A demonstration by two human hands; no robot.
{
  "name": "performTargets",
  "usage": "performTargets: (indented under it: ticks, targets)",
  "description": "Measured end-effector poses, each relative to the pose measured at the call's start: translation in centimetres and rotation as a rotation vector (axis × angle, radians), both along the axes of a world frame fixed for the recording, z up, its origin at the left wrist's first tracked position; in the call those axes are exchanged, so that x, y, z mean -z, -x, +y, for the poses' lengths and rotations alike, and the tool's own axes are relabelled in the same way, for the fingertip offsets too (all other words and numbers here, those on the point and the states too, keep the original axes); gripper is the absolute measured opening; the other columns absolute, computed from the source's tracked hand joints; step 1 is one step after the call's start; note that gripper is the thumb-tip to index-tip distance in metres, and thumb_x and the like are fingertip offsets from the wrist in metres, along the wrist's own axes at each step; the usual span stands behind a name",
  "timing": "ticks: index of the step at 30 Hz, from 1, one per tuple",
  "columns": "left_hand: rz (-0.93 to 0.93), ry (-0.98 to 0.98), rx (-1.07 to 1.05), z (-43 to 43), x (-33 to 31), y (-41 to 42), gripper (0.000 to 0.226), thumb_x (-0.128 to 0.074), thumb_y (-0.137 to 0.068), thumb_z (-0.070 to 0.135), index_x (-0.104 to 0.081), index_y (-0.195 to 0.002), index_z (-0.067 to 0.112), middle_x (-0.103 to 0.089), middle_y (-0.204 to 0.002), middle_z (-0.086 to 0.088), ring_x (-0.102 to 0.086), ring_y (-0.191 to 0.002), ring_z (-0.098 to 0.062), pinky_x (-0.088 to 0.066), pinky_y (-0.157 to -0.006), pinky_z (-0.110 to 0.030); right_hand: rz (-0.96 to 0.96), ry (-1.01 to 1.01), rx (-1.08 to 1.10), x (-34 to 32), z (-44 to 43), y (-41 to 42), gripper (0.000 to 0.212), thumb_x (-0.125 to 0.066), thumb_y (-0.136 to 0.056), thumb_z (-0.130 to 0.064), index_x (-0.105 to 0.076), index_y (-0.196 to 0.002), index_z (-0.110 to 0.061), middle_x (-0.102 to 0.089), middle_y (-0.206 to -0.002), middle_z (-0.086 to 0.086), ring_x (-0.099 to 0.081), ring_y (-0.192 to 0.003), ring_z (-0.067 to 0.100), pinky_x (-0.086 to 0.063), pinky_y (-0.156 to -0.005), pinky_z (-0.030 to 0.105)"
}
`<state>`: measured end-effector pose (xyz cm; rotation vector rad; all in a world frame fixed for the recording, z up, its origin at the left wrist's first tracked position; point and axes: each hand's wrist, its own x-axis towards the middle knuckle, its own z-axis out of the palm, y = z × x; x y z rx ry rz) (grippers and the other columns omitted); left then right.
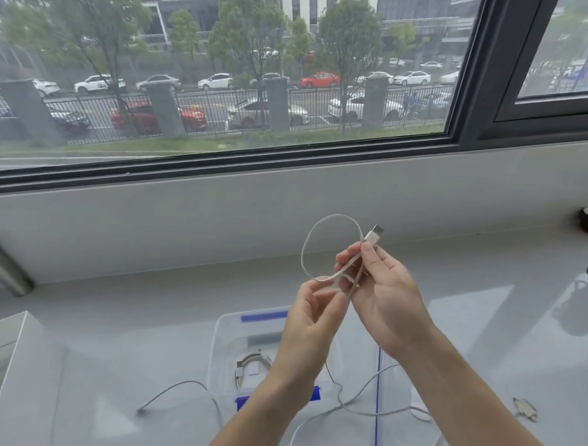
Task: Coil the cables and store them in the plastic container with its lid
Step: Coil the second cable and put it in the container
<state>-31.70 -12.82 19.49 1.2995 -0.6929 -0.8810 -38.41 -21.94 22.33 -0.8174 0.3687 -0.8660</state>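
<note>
Above the desk's (115,333) near edge my right hand (380,292) pinches the white cable's (305,253) loop, my left hand (313,310) its slack — one coil (247,364) lies in the container (221,350), another cable (187,383) loose beside it.

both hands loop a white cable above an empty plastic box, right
Not empty: the head view shows a coiled cable already in the box. The left hand and right hand do loop a white cable above it.
</note>
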Motion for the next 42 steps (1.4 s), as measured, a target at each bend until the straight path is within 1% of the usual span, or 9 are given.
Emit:
performTargets:
  ticks: [4, 6, 10, 15, 21, 25, 29, 35, 42]
  targets:
    - [-0.179, -0.151, 0.321, 0.7, 1.6, 0.3, 0.023, -0.055, -0.091, 0.033, -0.059, -0.108, 0.017, -0.071, -0.08, -0.002, -0.067, -0.081, -0.015, -0.047, -0.097, -0.042, 0.026, 0.063, 0.0, -1.0, -0.5, -0.4, 0.026, -0.034, -0.1, -0.015, -0.052, -0.082, -0.009, -0.056, -0.062, 0.003, -0.061, -0.061, 0.016, -0.052, -0.072, 0.031]
    - [-0.195, -0.184, 0.333, 1.4, 2.5, 0.0, 0.016, -0.054, -0.092, 0.027, -0.064, -0.094, 0.016, -0.066, -0.068, -0.001, -0.063, -0.07, -0.015, -0.049, -0.087, -0.038, 0.03, 0.095, -0.012, -1.5, -1.2, -0.2, 0.026, -0.034, -0.1, -0.014, -0.051, -0.081, -0.008, -0.051, -0.06, 0.003, -0.059, -0.057, 0.017, -0.056, -0.071, 0.035]
    - [-0.063, -0.204, 0.351, 3.5, 3.8, -1.8, 0.02, -0.054, -0.093, 0.023, -0.063, -0.077, 0.015, -0.061, -0.059, -0.003, -0.057, -0.056, -0.016, -0.048, -0.074, -0.032, 0.073, 0.141, -0.051, -2.5, -3.0, 0.9, 0.026, -0.037, -0.099, -0.016, -0.05, -0.078, -0.008, -0.045, -0.055, 0.001, -0.046, -0.045, 0.015, -0.046, -0.048, 0.027]
    - [0.027, -0.158, 0.266, 6.1, 4.4, -5.3, 0.026, -0.061, -0.088, 0.027, -0.056, -0.075, 0.005, -0.056, -0.057, -0.01, -0.053, -0.054, -0.021, -0.048, -0.063, -0.027, 0.162, 0.185, -0.136, -2.9, -5.0, 2.2, 0.025, -0.039, -0.098, -0.019, -0.051, -0.078, -0.01, -0.04, -0.055, 0.001, -0.033, -0.04, 0.012, -0.03, -0.041, 0.022]
    - [0.277, -0.057, 0.138, 8.4, 3.5, -9.7, 0.032, -0.076, -0.074, 0.033, -0.059, -0.073, 0.006, -0.041, -0.054, -0.005, -0.042, -0.047, -0.018, -0.045, -0.059, -0.032, 0.225, 0.299, -0.22, -3.2, -5.6, 2.0, 0.025, -0.038, -0.098, -0.018, -0.052, -0.079, -0.009, -0.038, -0.054, 0.001, -0.029, -0.038, 0.011, -0.028, -0.04, 0.022]
    - [0.53, -0.008, -0.031, 7.3, 0.8, -10.6, 0.017, -0.053, -0.086, 0.024, -0.055, -0.077, 0.01, -0.037, -0.049, 0.003, -0.036, -0.037, -0.01, -0.047, -0.048, -0.025, 0.327, 0.43, -0.273, -2.8, -4.4, 0.5, 0.026, -0.037, -0.099, -0.014, -0.052, -0.08, -0.007, -0.043, -0.054, 0.005, -0.03, -0.039, 0.013, -0.026, -0.042, 0.022]
    - [0.659, 0.147, -0.103, 5.4, -2.6, -10.4, 0.014, -0.05, -0.084, 0.016, -0.061, -0.09, 0.01, -0.044, -0.052, 0.004, -0.04, -0.038, -0.008, -0.048, -0.048, -0.022, 0.338, 0.445, -0.309, -2.1, -3.4, -1.0, 0.026, -0.036, -0.1, -0.015, -0.053, -0.082, -0.007, -0.049, -0.054, 0.004, -0.037, -0.04, 0.013, -0.029, -0.043, 0.022]
    - [0.317, 0.217, -0.145, 3.1, -5.5, -7.1, 0.024, -0.038, -0.098, 0.008, -0.062, -0.097, 0.008, -0.057, -0.062, -0.004, -0.049, -0.044, -0.011, -0.051, -0.052, -0.025, 0.377, 0.449, -0.286, -0.9, -1.9, -2.8, 0.026, -0.037, -0.1, -0.016, -0.053, -0.081, -0.008, -0.052, -0.051, 0.002, -0.041, -0.043, 0.013, -0.03, -0.043, 0.022]
    - [-0.682, 0.135, -0.404, 1.1, -3.7, -3.7, 0.015, -0.051, -0.094, 0.011, -0.062, -0.086, 0.016, -0.064, -0.064, 0.0, -0.05, -0.043, -0.013, -0.048, -0.047, -0.029, 0.342, 0.444, -0.234, -0.3, -0.3, -3.8, 0.026, -0.039, -0.1, -0.017, -0.054, -0.08, -0.008, -0.055, -0.057, 0.001, -0.041, -0.049, 0.015, -0.031, -0.047, 0.024]
